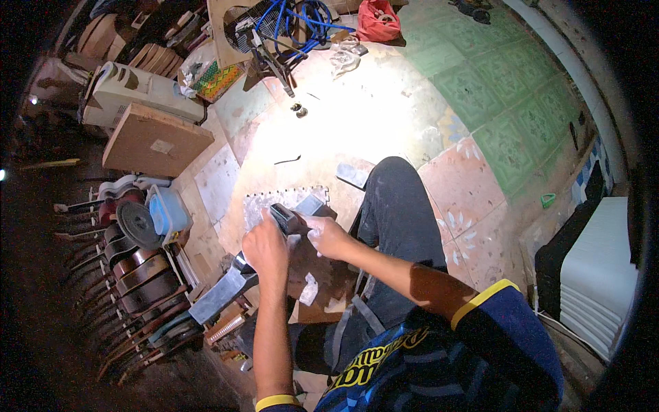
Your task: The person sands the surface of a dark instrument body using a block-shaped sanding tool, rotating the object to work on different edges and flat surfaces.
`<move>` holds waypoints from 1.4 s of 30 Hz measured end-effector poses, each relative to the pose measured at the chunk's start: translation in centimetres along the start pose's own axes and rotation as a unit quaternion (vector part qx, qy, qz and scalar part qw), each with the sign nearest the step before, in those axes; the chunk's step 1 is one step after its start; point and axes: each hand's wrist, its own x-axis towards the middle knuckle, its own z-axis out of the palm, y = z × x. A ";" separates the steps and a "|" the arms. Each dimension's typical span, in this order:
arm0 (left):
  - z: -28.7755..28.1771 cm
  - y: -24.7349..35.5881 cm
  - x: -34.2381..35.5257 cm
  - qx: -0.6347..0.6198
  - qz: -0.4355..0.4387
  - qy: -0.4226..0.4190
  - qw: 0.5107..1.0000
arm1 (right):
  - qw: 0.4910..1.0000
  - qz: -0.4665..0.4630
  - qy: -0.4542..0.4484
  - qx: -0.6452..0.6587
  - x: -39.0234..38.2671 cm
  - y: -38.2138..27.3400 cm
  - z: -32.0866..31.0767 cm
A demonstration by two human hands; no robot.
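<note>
Both hands are closed around a short, glossy black piece (288, 218) at the middle of the view, my left hand (264, 244) at its left and my right hand (325, 237) at its right. A flat grey block (309, 205) lies just beyond the black piece, over a pale mat (254, 200) with a toothed edge. A long grey piece (216, 299) slants down-left from under my left hand; whether it joins the black piece is hidden. A small pale scrap (308, 288) lies below my hands, beside my leg (391, 206).
A rack of curved dark pieces (137, 275) and a blue container (167, 209) stand at left. A board (151, 141) leans on a beige appliance (130, 89). Blue hose (302, 20), a red bag (377, 20) and a loose grey block (351, 174) lie ahead. White stacked items (590, 275) stand at right.
</note>
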 end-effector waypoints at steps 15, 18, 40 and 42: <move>-0.2 0.1 -0.1 -0.016 0.037 0.070 0.997 | 0.967 0.013 0.102 -0.234 3.6 2.0 -3.3; 0.8 0.1 -0.6 -0.013 0.046 0.096 0.994 | 0.963 -0.155 0.128 -0.180 0.8 1.8 0.7; -0.5 0.9 0.2 -0.016 0.029 0.039 0.999 | 0.934 -0.128 0.221 -0.248 3.5 7.6 -3.5; 0.1 0.2 -0.5 -0.030 0.014 0.045 0.998 | 0.954 -0.140 0.116 -0.238 0.6 1.3 -0.1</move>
